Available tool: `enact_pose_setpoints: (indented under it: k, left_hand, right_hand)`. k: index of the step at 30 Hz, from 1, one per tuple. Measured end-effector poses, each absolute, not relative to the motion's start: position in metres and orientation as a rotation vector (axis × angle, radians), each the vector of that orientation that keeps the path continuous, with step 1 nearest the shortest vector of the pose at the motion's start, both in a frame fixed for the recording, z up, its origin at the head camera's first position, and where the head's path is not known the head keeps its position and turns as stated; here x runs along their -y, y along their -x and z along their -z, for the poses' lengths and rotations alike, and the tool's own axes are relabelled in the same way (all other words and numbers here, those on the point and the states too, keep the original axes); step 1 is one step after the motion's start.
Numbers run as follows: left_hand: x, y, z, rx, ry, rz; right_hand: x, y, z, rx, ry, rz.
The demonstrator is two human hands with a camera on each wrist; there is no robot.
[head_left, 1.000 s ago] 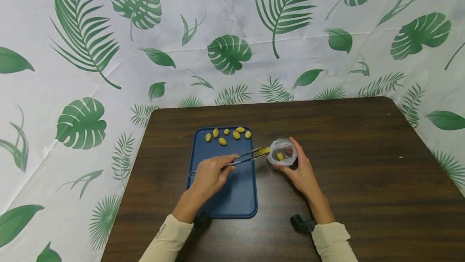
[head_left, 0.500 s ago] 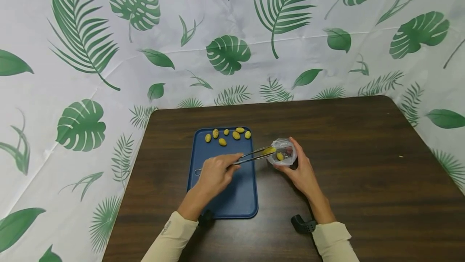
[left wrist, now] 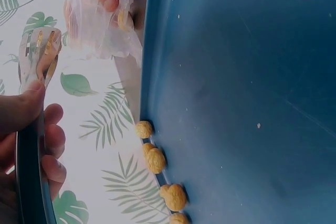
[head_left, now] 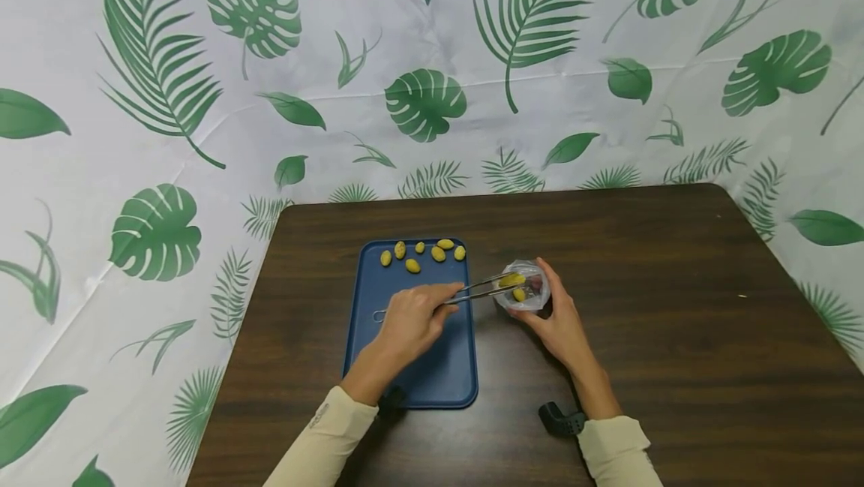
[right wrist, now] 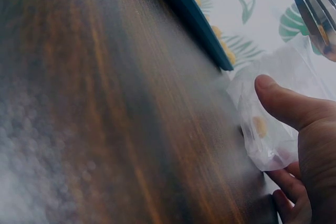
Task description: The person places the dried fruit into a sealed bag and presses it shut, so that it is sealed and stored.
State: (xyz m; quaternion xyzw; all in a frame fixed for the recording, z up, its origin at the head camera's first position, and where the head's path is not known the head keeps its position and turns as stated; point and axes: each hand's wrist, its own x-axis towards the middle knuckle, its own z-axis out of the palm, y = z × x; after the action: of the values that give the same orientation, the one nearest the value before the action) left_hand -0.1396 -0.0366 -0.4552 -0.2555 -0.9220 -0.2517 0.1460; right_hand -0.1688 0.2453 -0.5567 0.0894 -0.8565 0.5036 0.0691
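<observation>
My left hand (head_left: pixel 413 320) grips metal tongs (head_left: pixel 482 292), which reach across the tray's right edge. Pinched at their tips is a yellow, oval, wrinkled piece (head_left: pixel 514 279), over the mouth of a clear plastic bag (head_left: pixel 501 302). My right hand (head_left: pixel 562 326) holds the bag upright from its right side, thumb in front and fingers behind. Another yellow piece (head_left: pixel 519 295) lies inside the bag, beside something dark reddish. In the left wrist view the slotted tongs' head (left wrist: pixel 39 51) stands near the bag (left wrist: pixel 89 24); in the right wrist view my thumb (right wrist: pixel 283 100) presses the bag's side.
A blue tray (head_left: pixel 432 378) lies left of the bag, with several yellow pieces (head_left: pixel 412 266) grouped at its far end. The brown wooden table (head_left: pixel 675 307) extends to the right. Behind it hangs a leaf-patterned cloth (head_left: pixel 378 14).
My left hand has moved the tongs to the right, bringing the pinched yellow piece from the bag's left rim to over its mouth. My right hand and the bag stay in place.
</observation>
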Motion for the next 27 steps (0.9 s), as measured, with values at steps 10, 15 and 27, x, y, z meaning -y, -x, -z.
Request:
enact_pose_setpoints:
  k: [10,15,27]
  left_hand:
    - [0.033,0.139,0.455,2.671,0.728,0.777]
    - [0.036,0.137,0.452,2.667,0.683,0.797]
    - [0.051,0.135,0.457,2.660,0.591,0.742]
  right_hand:
    - [-0.245,0.170,0.559,2.560,-0.282,-1.505]
    - [-0.245,0.170,0.560,2.543,-0.293,-1.510]
    - [-0.245,0.168,0.557,2.553,-0.283,-1.508]
